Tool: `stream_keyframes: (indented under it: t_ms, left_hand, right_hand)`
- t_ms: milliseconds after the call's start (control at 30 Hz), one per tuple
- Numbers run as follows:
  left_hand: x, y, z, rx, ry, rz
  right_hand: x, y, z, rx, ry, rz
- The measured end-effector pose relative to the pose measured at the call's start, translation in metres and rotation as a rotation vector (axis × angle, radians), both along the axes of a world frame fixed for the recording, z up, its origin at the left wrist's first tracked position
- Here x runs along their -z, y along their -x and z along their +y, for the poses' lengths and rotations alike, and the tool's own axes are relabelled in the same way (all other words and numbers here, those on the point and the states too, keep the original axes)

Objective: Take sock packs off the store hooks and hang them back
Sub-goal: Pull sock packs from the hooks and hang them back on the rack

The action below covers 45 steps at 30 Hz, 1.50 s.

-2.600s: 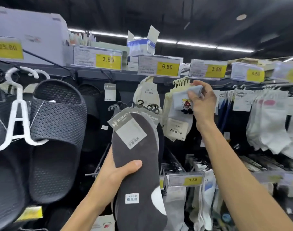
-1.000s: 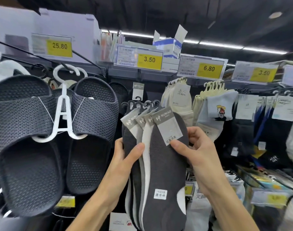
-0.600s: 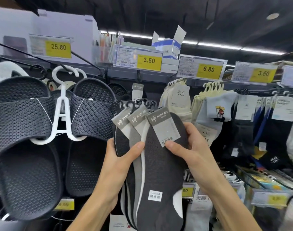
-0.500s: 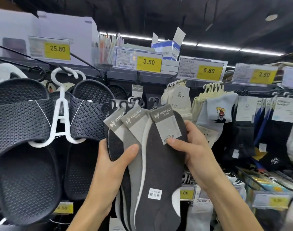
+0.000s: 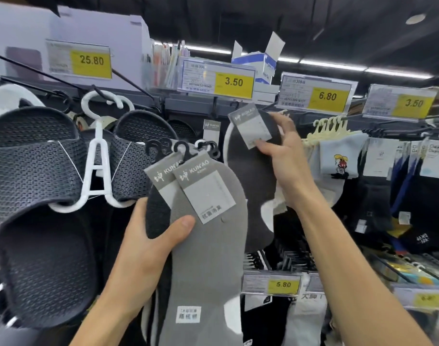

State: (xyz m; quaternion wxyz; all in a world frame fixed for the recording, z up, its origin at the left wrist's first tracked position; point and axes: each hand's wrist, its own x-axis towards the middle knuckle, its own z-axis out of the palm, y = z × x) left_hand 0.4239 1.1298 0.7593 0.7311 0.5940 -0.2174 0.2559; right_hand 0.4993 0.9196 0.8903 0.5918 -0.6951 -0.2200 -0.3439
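My left hand [image 5: 148, 248] grips a bunch of flat sock packs low in the middle. The front one is a grey sock pack [image 5: 208, 245] with a grey Kun'ao label, and a dark pack [image 5: 156, 216] sits behind it. Their black hooks [image 5: 181, 151] stand up free above my thumb. My right hand [image 5: 285, 161] holds a single dark grey sock pack [image 5: 246, 171] higher up. It pinches that pack at its label, just under the 3.50 price tag [image 5: 233, 82]. The dark pack's small hook [image 5: 234, 104] is near the shelf rail.
Black slippers [image 5: 38, 171] on a white hanger [image 5: 98, 156] fill the left side. Cream and white socks [image 5: 338, 156] hang to the right of my right hand, with darker socks [image 5: 413, 186] beyond. Price tags line the top rail, and a 5.80 tag [image 5: 283, 284] sits lower down.
My right hand has pulled the front dark grey pack away from the bunch and raised it up and right toward the rail. The left hand still holds the other packs.
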Motion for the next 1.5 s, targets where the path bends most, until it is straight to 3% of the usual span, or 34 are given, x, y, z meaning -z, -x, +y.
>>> stream_keyframes:
  t_ms: [467, 733, 1000, 1133, 1267, 1333, 1400, 1500]
  left_hand:
    - [0.004, -0.006, -0.004, 0.084, -0.027, 0.040]
    - [0.002, -0.007, -0.011, 0.090, -0.032, 0.027]
    - [0.003, -0.009, -0.012, 0.099, -0.054, 0.031]
    - [0.006, -0.010, -0.012, 0.062, -0.068, 0.023]
    - [0.009, -0.012, -0.014, 0.051, -0.058, 0.021]
    - [0.009, -0.014, -0.016, 0.048, -0.039, 0.017]
    - [0.010, -0.015, -0.019, 0.037, -0.028, 0.012]
    - [0.008, -0.016, -0.023, 0.027, -0.017, 0.010]
  right_hand:
    - [0.003, -0.067, 0.035, 0.039, 0.048, -0.025]
    - [0.001, -0.090, 0.040, 0.113, 0.278, 0.069]
    - [-0.003, -0.097, 0.049, 0.169, 0.460, 0.270]
    - [0.000, -0.063, 0.046, 0.024, 0.571, 0.414]
    - [0.021, 0.004, 0.024, -0.372, 0.151, 0.272]
    - [0.037, 0.034, 0.011, -0.302, 0.082, 0.096]
    - [0.054, 0.059, 0.004, -0.138, 0.161, -0.059]
    - [0.070, 0.075, 0.002, -0.030, 0.282, -0.065]
